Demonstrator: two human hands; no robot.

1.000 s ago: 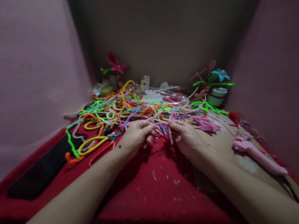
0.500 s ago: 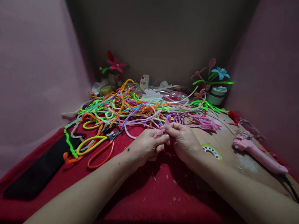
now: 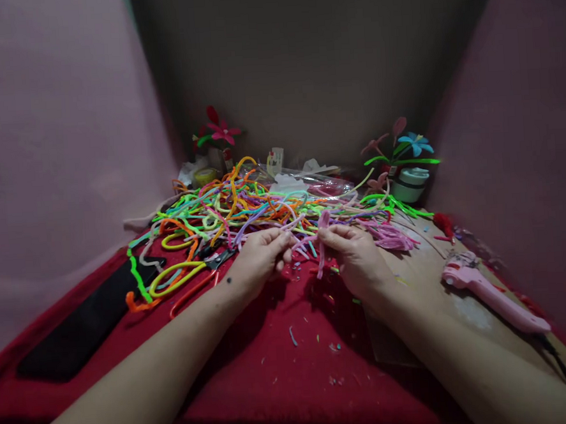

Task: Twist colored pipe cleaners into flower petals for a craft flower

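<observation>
My right hand [image 3: 357, 253] is closed in a pinch on a pink pipe cleaner [image 3: 324, 220] bent into a loop, with one end hanging down below the fingertips. A pink strand runs from that pinch leftward to my left hand [image 3: 265, 256]. There the thumb and forefinger are pressed together on a pink pipe cleaner end; whether it is the same piece I cannot tell. Just behind both hands lies a tangled heap of coloured pipe cleaners [image 3: 234, 205]. Scissors [image 3: 181, 269] with yellow and red handles rest left of my left wrist, partly hidden by it.
A black flat object [image 3: 83, 326] lies at the left. On the right, a pink glue gun [image 3: 496, 295] lies on a brown board [image 3: 430, 273]. Pipe-cleaner flowers [image 3: 415, 144] stand at the back, near a light-green roll [image 3: 410, 185]. Small scraps dot the red cloth [image 3: 294, 390].
My hands have drawn apart, the left one moving left and the right one slightly right. The pink loop and its hanging end now show between them. My right forearm now covers the tape roll.
</observation>
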